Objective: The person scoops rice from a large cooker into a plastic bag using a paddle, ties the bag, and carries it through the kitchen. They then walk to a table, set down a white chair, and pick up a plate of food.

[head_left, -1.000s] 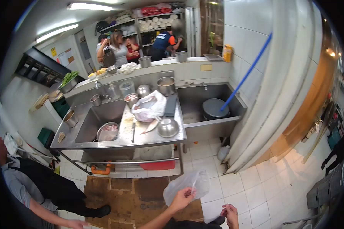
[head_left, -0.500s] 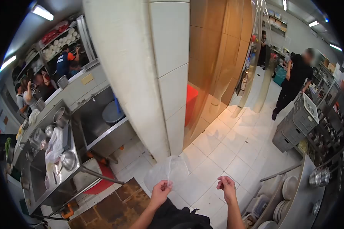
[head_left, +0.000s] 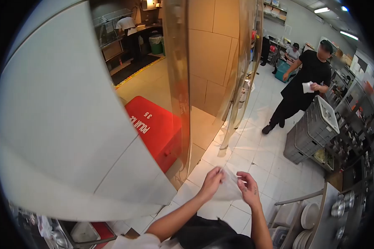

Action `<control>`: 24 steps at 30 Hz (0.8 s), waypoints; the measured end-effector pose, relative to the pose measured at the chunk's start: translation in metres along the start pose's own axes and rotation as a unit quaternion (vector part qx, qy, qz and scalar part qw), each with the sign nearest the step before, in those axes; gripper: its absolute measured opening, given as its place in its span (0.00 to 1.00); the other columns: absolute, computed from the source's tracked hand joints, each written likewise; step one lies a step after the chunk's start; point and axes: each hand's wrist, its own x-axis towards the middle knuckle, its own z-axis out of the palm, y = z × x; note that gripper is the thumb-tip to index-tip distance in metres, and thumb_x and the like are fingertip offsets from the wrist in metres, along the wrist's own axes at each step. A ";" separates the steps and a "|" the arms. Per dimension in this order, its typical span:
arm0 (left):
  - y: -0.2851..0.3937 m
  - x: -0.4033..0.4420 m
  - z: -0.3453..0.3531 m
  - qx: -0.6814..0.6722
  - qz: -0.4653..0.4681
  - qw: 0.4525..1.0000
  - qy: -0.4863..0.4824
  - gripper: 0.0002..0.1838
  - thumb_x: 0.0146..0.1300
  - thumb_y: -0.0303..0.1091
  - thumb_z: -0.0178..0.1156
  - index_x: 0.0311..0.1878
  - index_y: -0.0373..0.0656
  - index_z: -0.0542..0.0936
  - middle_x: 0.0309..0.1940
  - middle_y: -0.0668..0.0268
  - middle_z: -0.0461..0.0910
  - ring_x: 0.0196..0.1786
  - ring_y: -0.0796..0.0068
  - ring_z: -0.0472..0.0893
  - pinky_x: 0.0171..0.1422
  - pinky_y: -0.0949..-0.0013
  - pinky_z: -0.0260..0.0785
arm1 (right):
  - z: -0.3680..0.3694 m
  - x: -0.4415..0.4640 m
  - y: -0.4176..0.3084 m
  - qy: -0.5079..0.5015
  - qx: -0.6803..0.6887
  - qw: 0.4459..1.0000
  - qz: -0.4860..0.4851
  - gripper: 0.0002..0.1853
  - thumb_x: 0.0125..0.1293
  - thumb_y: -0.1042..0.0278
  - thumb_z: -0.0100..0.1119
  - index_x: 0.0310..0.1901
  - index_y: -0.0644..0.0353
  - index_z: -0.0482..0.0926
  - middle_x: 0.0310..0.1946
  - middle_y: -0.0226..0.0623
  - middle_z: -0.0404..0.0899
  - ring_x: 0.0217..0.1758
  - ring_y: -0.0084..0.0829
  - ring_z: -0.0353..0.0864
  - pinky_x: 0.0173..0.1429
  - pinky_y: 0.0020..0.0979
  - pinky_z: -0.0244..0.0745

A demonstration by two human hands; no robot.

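A clear plastic bag (head_left: 227,191) hangs in front of my body, above the tiled floor. My left hand (head_left: 212,181) is closed and pinches the bag near its top. Right beside the bag's other edge is my right hand (head_left: 249,190), its fingers curved and the thumb apart from them. Its fingertips reach the edge of the film; whether they touch it I cannot tell.
A white wall (head_left: 83,124) stands close on my left, with a red ice box (head_left: 153,124) beyond it. Clear strip curtains (head_left: 179,83) hang ahead. A person in black (head_left: 305,76) stands by stacked grey crates (head_left: 311,133). A shelf with plates (head_left: 305,232) is at right.
My view has swung left and nearer the wall, showing the red ice box. The bag has come up between my hands, which are closer together. The person in black now faces this way.
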 end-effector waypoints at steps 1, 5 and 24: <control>0.015 0.033 0.007 -0.025 0.012 0.999 0.022 0.03 0.57 0.27 0.46 0.30 0.44 0.69 0.25 0.73 0.67 0.30 0.83 0.67 0.38 0.78 0.60 | 0.003 0.024 -0.001 0.000 -0.030 0.999 -0.036 0.18 0.59 0.62 0.55 0.48 0.63 0.71 0.36 0.35 0.77 0.39 0.26 0.75 0.45 0.27 0.69; 0.067 0.155 0.004 -0.098 0.098 0.987 0.087 0.04 0.56 0.27 0.44 0.30 0.43 0.70 0.24 0.73 0.67 0.29 0.83 0.65 0.36 0.80 0.58 | 0.012 0.132 -0.002 -0.024 -0.011 1.000 0.004 0.19 0.57 0.67 0.56 0.50 0.63 0.69 0.36 0.39 0.77 0.39 0.29 0.76 0.43 0.28 0.70; 0.224 0.455 -0.199 0.198 0.327 0.715 0.585 0.04 0.58 0.23 0.50 0.37 0.39 0.71 0.25 0.69 0.71 0.27 0.82 0.69 0.31 0.78 0.64 | 0.171 0.685 -0.008 -0.233 0.001 0.938 -0.256 0.05 0.55 0.74 0.55 0.33 0.64 0.77 0.30 0.37 0.76 0.34 0.26 0.74 0.40 0.25 0.69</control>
